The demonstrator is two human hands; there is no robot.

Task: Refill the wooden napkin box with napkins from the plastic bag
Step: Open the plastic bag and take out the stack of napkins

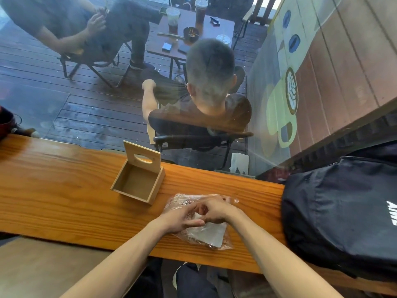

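Both hands work on the plastic bag (200,220), which lies flat on the wooden desk (64,190) near its front edge, right of centre. Left hand (182,218) rests on the bag's left side, fingers curled, thumb and forefinger pinched together over the film; right hand (214,211) sits just beside it, touching it, fingers bent down onto the bag's top. Each grip looks closed on the plastic, though exactly what the fingertips catch is hidden under the hands. White napkins (209,232) show through the clear film at the bag's near end, still inside. The wooden napkin box (137,181) stands on the desk just up and left of the bag, apart from it, lid (142,157) swung up and standing upright at the far side, oval slot in the lid visible, inside bare wood, no napkins in it. A black backpack (343,211) lies on the desk's right end, near the bag but not touching. Beyond the desk is a glass window; through it a seated person (204,100) seen from behind, and a small outdoor table (193,33) with drink cups.
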